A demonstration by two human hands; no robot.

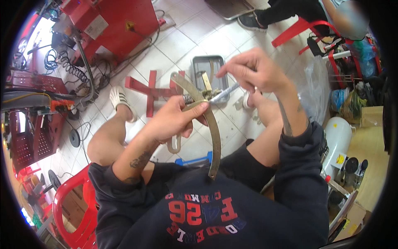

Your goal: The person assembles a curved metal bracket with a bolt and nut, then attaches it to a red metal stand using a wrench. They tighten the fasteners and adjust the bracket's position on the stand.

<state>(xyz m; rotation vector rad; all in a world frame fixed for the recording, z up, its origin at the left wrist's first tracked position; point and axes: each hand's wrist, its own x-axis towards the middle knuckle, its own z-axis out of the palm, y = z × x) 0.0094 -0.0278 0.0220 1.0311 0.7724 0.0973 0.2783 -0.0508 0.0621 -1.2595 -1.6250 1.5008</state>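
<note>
My left hand [176,116] is closed around a long curved metal strip [215,141] with holes at its ends. Its thumb presses where the strip meets a silvery rod-shaped tool [226,92]. A pale looped piece [174,145] hangs below the same hand, and part of what the palm covers is hidden. At the rod's upper right end, my right hand [259,70] has its lower fingers curled in and its index finger pointing left. A grey metal tray [199,62] on the floor lies beyond both hands, holding a brass-coloured block [206,81] and several small metal parts.
Red flat metal bars [151,89] lie crossed on the tiled floor left of the tray. A red machine [112,27] with cables stands at the far left. Another person's shoe [253,21] and a red chair [290,35] are at the far right, near a white cylindrical tank [336,135].
</note>
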